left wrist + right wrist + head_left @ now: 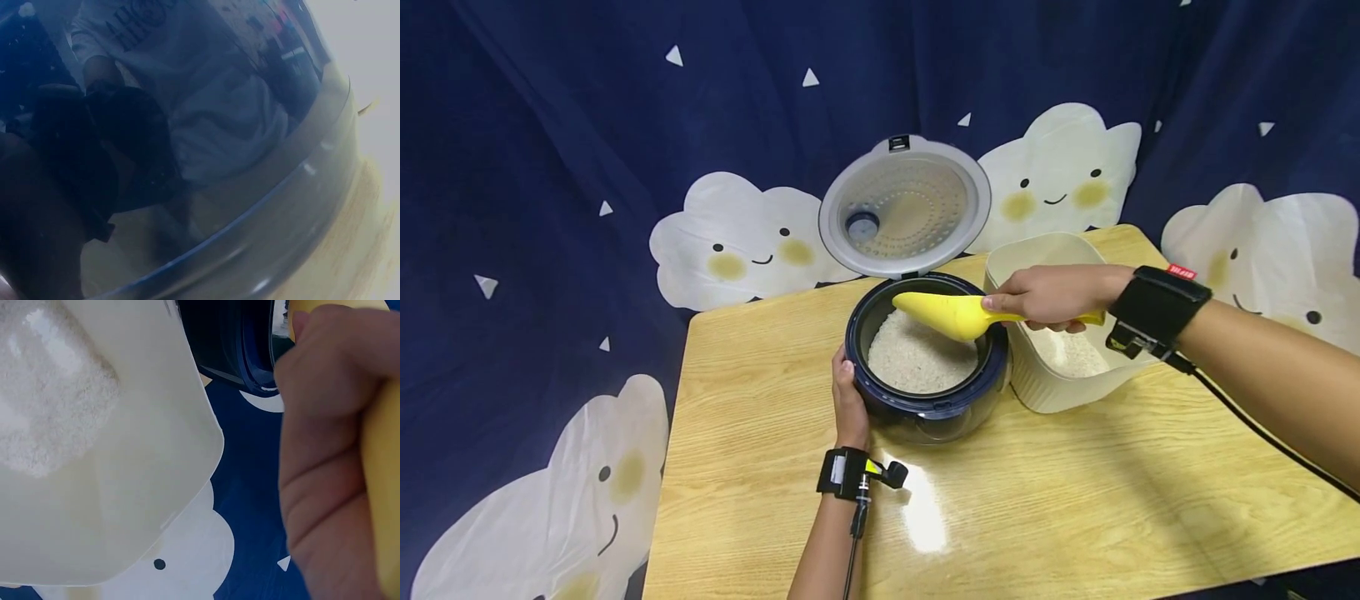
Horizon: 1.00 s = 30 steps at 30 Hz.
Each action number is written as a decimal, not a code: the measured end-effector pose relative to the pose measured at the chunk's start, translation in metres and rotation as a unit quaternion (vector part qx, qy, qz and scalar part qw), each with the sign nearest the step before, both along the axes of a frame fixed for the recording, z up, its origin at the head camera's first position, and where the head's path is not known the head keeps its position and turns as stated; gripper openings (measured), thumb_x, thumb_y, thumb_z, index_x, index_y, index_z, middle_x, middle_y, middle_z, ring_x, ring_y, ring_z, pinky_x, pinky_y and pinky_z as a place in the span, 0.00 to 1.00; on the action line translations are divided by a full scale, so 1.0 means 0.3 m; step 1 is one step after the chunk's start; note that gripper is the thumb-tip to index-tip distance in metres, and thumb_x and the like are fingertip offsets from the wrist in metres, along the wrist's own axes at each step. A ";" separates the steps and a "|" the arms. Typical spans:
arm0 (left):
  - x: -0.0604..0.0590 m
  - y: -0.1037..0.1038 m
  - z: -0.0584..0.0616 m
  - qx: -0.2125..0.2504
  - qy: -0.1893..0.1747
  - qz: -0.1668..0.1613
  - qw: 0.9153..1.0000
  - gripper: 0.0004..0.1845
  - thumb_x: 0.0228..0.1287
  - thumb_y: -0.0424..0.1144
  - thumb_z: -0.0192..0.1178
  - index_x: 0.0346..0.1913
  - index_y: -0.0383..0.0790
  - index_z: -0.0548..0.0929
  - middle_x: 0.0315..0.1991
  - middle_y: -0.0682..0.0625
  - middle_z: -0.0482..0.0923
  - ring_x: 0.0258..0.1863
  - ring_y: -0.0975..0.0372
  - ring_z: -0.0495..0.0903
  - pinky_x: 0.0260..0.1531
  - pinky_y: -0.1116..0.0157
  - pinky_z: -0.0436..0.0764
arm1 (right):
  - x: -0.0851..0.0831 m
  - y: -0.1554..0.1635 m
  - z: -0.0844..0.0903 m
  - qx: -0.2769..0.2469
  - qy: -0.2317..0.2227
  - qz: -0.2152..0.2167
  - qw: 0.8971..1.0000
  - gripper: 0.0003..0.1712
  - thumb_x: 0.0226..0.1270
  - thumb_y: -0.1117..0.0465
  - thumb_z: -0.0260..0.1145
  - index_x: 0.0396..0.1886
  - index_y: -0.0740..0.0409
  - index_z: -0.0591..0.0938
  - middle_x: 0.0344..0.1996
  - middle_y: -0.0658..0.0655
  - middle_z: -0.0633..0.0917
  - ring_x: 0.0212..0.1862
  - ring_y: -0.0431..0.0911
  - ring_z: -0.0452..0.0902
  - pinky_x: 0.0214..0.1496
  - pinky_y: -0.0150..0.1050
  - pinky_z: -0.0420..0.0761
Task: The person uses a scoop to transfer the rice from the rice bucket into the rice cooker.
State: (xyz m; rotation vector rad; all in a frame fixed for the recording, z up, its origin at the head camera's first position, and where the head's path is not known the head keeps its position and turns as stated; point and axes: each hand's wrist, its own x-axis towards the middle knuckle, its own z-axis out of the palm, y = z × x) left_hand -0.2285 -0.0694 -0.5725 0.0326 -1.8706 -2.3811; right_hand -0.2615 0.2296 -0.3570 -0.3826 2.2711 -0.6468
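Note:
A yellow scoop (951, 317) is tilted over the open rice cooker (955, 421), and my right hand (1052, 296) grips its handle. White rice (917, 354) lies heaped in the cooker's dark inner pot, below the scoop. My left hand (850, 408) rests against the cooker's left side, thumb near the rim; its other fingers are mostly hidden. The cooker's glossy dark wall (206, 156) fills most of the left wrist view. Right of the cooker stands a cream rice bin (1052, 387), with more rice (56, 394) at its bottom, partly under my right hand.
The cooker's lid (906, 208) stands raised at the back, hinged to the body. Everything sits on a light wooden table (752, 467). A dark blue curtain (587, 100) with white cloud faces hangs behind and to the left. A cable (1262, 429) trails from the right wrist.

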 end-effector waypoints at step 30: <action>0.001 0.001 -0.007 -0.021 0.007 0.006 1.000 0.33 0.70 0.55 0.39 0.76 0.50 0.67 0.75 0.48 0.69 0.73 0.57 0.66 0.75 0.61 0.60 | 0.080 0.076 -0.032 -0.134 -0.129 -0.087 0.979 0.36 0.81 0.34 0.43 0.47 0.65 0.73 0.19 0.48 0.66 0.15 0.41 0.59 0.18 0.33 0.66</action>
